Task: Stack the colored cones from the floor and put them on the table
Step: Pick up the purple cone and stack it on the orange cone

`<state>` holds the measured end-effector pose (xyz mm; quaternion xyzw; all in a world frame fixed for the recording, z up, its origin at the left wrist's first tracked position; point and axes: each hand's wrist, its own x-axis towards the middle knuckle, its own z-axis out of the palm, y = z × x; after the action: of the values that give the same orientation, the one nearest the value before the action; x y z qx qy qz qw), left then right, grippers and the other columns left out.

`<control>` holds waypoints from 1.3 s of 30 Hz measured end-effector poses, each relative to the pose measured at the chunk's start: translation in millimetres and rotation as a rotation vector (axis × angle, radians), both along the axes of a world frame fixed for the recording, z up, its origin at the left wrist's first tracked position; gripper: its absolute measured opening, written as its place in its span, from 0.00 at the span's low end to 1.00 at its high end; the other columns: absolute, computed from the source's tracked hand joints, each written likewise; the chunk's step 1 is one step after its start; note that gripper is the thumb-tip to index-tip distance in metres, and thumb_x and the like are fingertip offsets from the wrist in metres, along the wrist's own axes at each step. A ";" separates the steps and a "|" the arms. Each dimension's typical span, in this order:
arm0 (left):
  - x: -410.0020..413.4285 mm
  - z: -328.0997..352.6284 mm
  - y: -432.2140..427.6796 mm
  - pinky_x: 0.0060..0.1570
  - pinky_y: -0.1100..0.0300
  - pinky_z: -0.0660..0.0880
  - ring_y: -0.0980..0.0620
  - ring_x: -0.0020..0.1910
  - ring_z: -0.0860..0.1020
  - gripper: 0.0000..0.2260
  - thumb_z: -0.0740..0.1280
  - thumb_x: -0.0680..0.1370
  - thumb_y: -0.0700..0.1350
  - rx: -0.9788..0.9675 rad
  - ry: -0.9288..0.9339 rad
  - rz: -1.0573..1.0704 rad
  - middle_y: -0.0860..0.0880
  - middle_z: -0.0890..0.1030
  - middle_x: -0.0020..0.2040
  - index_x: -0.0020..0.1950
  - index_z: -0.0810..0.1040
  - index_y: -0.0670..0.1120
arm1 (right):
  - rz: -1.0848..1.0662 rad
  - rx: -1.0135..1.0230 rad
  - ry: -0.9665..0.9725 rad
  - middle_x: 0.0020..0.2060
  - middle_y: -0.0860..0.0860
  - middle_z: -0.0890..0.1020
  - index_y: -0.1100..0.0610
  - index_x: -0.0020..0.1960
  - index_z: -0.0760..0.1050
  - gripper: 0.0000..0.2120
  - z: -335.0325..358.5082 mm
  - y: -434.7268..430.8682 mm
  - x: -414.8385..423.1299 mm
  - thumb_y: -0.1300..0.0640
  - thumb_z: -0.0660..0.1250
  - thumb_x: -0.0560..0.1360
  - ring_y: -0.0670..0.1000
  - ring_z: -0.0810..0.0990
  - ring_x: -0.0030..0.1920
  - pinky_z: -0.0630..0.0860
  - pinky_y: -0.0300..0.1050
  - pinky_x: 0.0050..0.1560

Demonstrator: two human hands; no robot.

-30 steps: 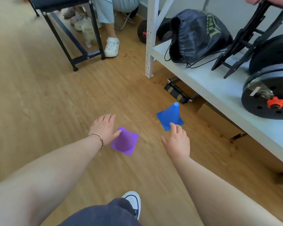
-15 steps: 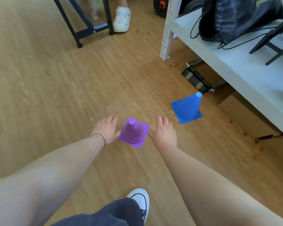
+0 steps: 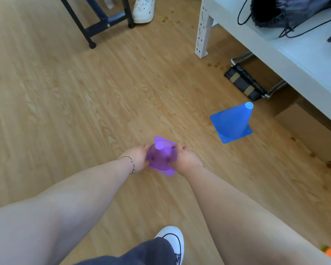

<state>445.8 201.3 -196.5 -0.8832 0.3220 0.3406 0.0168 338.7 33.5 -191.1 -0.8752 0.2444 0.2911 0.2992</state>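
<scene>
Here, left hand (image 3: pixel 139 156) and right hand (image 3: pixel 186 159) clasp translucent purple plastic cone (image 3: pixel 161 156) on wooden floor (image 3: pixel 84 92). Pickup step; next, likely lift it onto upright blue plastic cone (image 3: pixel 233 122) near white table (image 3: pixel 294 54).

I am looking down at the purple cone (image 3: pixel 161 156), a translucent violet cone with a square base flange and a flat, closed tip. It is standing upright on the wooden floor (image 3: pixel 84 102), tip pointing up toward me, its base turned corner-on. The blue cone (image 3: pixel 233 123) is sitting apart from the purple cone, beyond it and to its right, also upright on its square base, with small holes showing at the base corners and an open round tip. It is leaning away in my wide view, close to the edge of the white table (image 3: pixel 304 60).
</scene>
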 end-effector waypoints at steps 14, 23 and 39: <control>-40.4 2.8 -32.0 0.62 0.55 0.73 0.47 0.64 0.77 0.30 0.69 0.76 0.47 -0.247 0.163 0.188 0.48 0.79 0.65 0.76 0.63 0.50 | -0.250 0.311 -0.129 0.69 0.51 0.76 0.47 0.78 0.58 0.35 6.5 -32.6 -47.1 0.56 0.70 0.76 0.53 0.75 0.67 0.72 0.48 0.66; -77.4 9.9 -56.2 0.58 0.64 0.71 0.52 0.59 0.80 0.27 0.72 0.73 0.43 -0.365 0.244 0.228 0.49 0.81 0.60 0.70 0.70 0.51 | -0.369 0.335 -0.177 0.67 0.50 0.76 0.43 0.77 0.60 0.34 18.4 -47.0 -97.8 0.54 0.70 0.75 0.52 0.78 0.64 0.73 0.50 0.65; -162.1 54.2 -145.5 0.54 0.61 0.73 0.54 0.52 0.81 0.28 0.71 0.73 0.40 -0.516 0.357 0.062 0.53 0.80 0.59 0.71 0.70 0.54 | -0.457 0.138 -0.260 0.66 0.50 0.77 0.42 0.76 0.61 0.31 74.4 -111.0 -211.1 0.52 0.68 0.76 0.55 0.79 0.61 0.75 0.50 0.60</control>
<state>283.6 55.8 -142.3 -0.7941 0.3683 0.3976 -0.2749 127.6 -77.5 -116.8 -0.8051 0.3746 0.1170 0.4448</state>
